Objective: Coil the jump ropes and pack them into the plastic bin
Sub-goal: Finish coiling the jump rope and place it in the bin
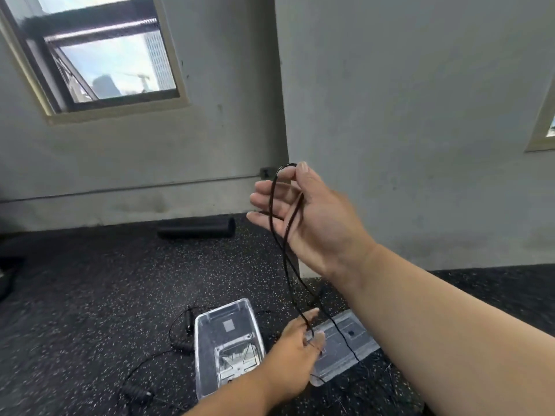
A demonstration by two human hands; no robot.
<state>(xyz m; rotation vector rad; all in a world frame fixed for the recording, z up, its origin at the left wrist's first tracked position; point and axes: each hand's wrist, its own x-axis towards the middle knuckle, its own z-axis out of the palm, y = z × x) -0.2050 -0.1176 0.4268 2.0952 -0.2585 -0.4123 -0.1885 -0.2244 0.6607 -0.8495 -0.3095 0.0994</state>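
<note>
My right hand (303,214) is raised, palm toward me. A loop of thin black jump rope (289,265) hangs over its thumb and crosses the palm, with the fingers spread and straight. The two strands run down to my left hand (295,355), which pinches them low, just right of the bin. The clear plastic bin (204,349) stands on the floor below, with no rope inside it. Another black jump rope (177,340) lies loose on the floor left of the bin, its handle (136,391) near the front.
The bin's clear lid (345,346) lies flat on the speckled black rubber floor (90,295), right of the bin. A black foam roller (196,228) rests against the grey wall. A wall corner (288,145) juts out behind my right hand.
</note>
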